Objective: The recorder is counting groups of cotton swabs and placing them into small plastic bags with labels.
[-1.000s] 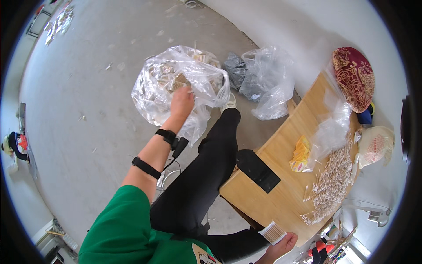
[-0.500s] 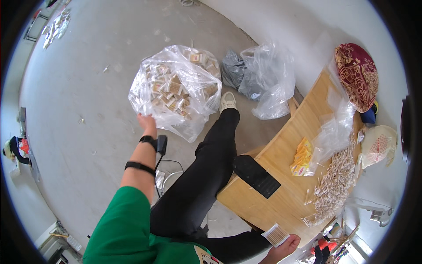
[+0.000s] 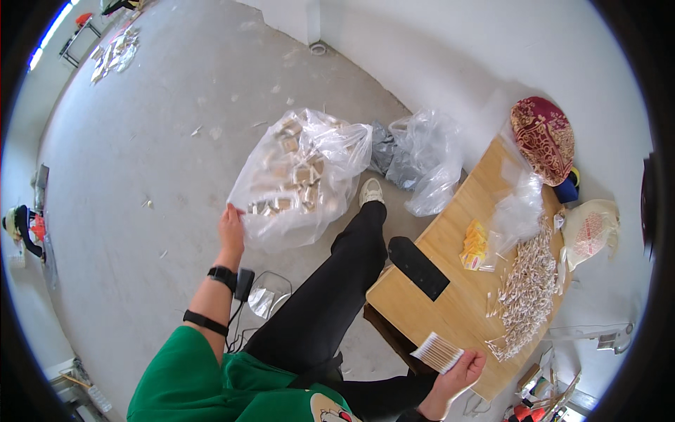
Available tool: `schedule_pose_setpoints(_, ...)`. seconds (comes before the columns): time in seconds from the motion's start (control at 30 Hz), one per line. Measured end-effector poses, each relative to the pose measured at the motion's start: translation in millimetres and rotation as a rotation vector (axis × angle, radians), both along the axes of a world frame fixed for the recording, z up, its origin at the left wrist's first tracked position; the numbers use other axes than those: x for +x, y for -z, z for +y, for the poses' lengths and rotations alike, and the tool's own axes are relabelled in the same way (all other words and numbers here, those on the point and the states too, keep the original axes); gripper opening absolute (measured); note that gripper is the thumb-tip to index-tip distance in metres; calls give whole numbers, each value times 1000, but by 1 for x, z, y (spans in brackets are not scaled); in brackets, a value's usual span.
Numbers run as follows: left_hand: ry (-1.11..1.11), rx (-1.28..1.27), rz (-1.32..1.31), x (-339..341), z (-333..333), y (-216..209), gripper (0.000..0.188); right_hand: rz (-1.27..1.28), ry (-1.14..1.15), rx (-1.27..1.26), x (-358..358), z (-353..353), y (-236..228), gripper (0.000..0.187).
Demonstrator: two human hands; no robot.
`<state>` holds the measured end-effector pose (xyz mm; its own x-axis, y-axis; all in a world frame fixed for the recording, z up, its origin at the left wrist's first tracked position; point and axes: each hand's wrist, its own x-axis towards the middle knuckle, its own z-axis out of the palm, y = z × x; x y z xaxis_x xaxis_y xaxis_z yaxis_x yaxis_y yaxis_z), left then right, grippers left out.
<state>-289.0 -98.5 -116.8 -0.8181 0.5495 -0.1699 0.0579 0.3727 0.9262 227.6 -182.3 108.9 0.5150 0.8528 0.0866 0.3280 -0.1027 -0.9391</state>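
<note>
Toward four o'clock stood a wooden table (image 3: 439,313); toward ten lay a clear bag (image 3: 346,158) of small packs (image 3: 307,174). A swab heap (image 3: 527,288) covered the table's three-o'clock side. At nine the left hand (image 3: 230,229) pinched the bag's edge — at five the right hand (image 3: 458,375) pinched a flat swab bundle (image 3: 436,352).

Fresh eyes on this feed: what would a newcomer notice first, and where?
Probably the big clear plastic bag full of small packs, on the floor left of centre, its near edge pinched by the left hand. Next, the loose heap of cotton swabs along the right side of the wooden table. Then the flat pack of swabs in the right hand, toward the picture's lower edge.
</note>
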Motion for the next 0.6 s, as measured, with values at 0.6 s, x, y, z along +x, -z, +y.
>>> schedule_pose_setpoints(0.6,-198,377,-886,13,-56,48,67,-152,-754,-229,-288,154,96,14)
